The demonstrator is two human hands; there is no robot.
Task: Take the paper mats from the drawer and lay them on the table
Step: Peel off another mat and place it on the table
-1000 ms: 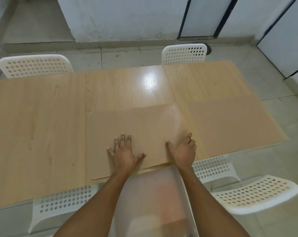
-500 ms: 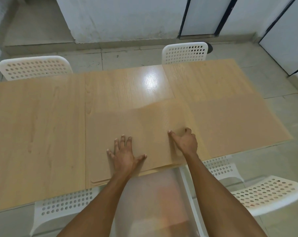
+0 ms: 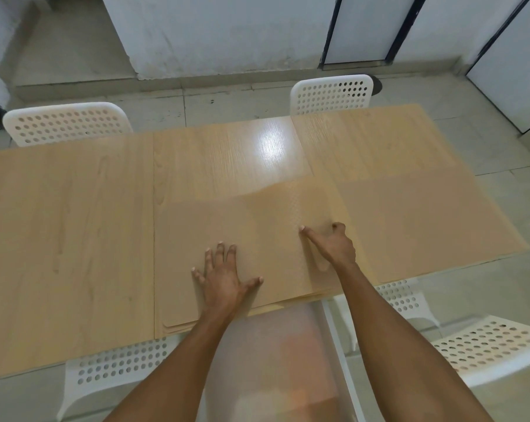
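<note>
A stack of tan paper mats (image 3: 227,226) lies at the near edge of the wooden table (image 3: 69,239). My left hand (image 3: 224,278) rests flat on the stack, fingers spread. My right hand (image 3: 333,245) grips the right part of the top paper mat (image 3: 276,205), thumb pointing left on top, fingers curled; this mat is blurred and raised a little. Another mat (image 3: 425,220) lies flat on the table to the right. A translucent drawer (image 3: 273,360) sits below the table edge between my forearms.
White perforated chairs stand around the table: two on the far side (image 3: 66,123) (image 3: 332,94), one at the near left (image 3: 114,367), two at the near right (image 3: 403,300) (image 3: 495,345). A wall with dark-framed doors (image 3: 358,28) runs behind.
My right hand has moved away from the near edge, farther onto the table and to the right, taking the top mat with it. My left hand has stayed flat on the stack.
</note>
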